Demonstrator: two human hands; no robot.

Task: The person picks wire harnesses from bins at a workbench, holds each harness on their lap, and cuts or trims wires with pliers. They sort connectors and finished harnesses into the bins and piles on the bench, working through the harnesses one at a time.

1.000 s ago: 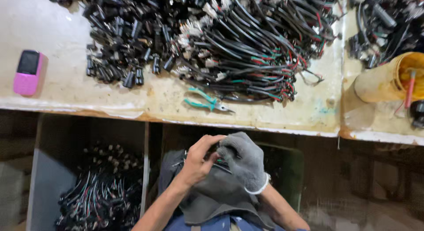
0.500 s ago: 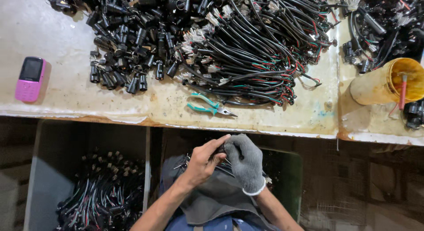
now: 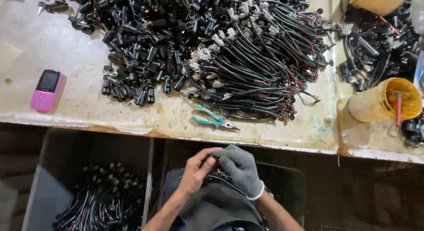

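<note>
My bare left hand (image 3: 195,173) and my grey-gloved right hand (image 3: 240,169) meet over my lap, just below the table's front edge (image 3: 265,145). Together they pinch a small black wire harness (image 3: 217,176), whose red, green and black leads trail onto the grey cloth (image 3: 216,206) on my lap. The part between my fingertips is mostly hidden. Teal-handled pliers (image 3: 212,119) lie on the table straight ahead of my hands.
A big heap of black wire harnesses (image 3: 260,67) and black connectors (image 3: 145,45) covers the table. A pink phone (image 3: 45,89) lies at the left, a yellow tub (image 3: 383,105) with a red-handled tool at the right. A grey bin of harnesses (image 3: 95,200) stands lower left.
Both hands stay together over my lap, the fingers shifting on the harness. The view has tilted, so the table edge sits lower in frame.
</note>
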